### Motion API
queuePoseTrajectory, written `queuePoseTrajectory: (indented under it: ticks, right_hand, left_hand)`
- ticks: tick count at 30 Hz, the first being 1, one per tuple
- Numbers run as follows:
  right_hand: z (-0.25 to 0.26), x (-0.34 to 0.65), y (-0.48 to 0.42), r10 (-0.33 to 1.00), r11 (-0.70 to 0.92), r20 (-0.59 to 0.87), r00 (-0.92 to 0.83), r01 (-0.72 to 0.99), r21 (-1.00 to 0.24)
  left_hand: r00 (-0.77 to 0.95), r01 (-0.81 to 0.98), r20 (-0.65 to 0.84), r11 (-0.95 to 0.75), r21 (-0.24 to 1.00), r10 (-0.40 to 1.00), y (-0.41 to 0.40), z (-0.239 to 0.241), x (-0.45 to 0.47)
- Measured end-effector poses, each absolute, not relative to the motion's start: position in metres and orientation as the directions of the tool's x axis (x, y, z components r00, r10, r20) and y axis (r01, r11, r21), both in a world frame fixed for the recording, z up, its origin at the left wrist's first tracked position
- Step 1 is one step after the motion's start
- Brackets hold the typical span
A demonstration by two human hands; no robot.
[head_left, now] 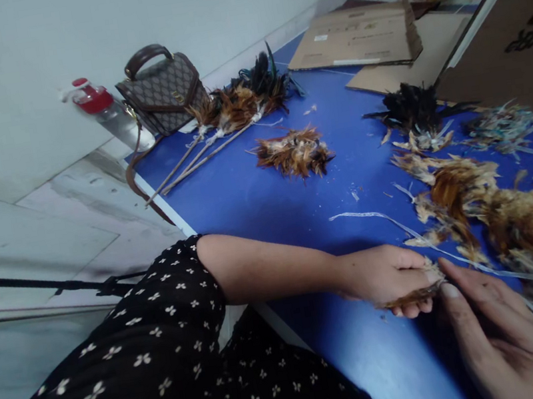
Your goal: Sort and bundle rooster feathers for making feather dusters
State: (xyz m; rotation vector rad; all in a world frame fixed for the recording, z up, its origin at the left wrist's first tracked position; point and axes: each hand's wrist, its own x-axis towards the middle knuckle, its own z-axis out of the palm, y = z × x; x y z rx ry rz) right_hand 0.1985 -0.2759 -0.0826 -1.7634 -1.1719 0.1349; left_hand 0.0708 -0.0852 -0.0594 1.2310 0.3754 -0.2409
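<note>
My left hand (393,277) is closed around a small bunch of brown feathers (411,298), whose pale ends stick out past the fingers. At those ends, the thumb and forefinger of my right hand (507,330) are pinched together. A thin white plastic string (375,214) stretches across the table and passes over my right hand. Close by on the right lies a big heap of tan and brown loose feathers (532,218). A separate brown feather bundle (294,153) rests on the blue table (247,202) farther forward.
Several feather dusters on sticks (236,106) lie near a patterned handbag (168,90) and a red-capped water bottle (106,113). Black feathers (412,112), bluish string scraps (502,127) and flattened cardboard (357,37) occupy the far right. A large carton (501,54) borders the table.
</note>
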Motion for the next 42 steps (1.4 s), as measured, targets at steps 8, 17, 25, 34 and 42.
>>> queuePoseTrajectory:
  ticks: [8,17,25,34,42]
  right_hand:
    - [-0.082,0.2,-0.274,0.757,-0.083,0.383,0.53,0.658,-0.748]
    - [-0.075,0.195,-0.273,0.742,-0.102,0.378,0.553,0.65,-0.753]
    - [-0.081,0.2,-0.271,0.733,-0.126,0.388,0.558,0.672,-0.73]
    - [-0.081,0.2,-0.271,0.733,-0.148,0.359,0.578,0.65,-0.745]
    - [-0.079,0.193,-0.273,0.731,-0.095,0.441,0.52,0.718,-0.69]
  left_hand:
    - [0.894,0.417,-0.448,0.341,0.842,0.014,-0.085,-0.05,0.072]
    - [0.914,0.362,-0.404,0.352,0.863,0.049,-0.088,-0.067,0.07]
    - [0.915,0.363,-0.403,0.452,0.815,-0.009,-0.086,-0.069,0.071]
    - [0.925,0.329,-0.377,0.576,0.748,-0.039,-0.088,-0.07,0.071]
    - [0.881,0.366,-0.47,0.545,0.755,0.059,-0.088,-0.049,0.07]
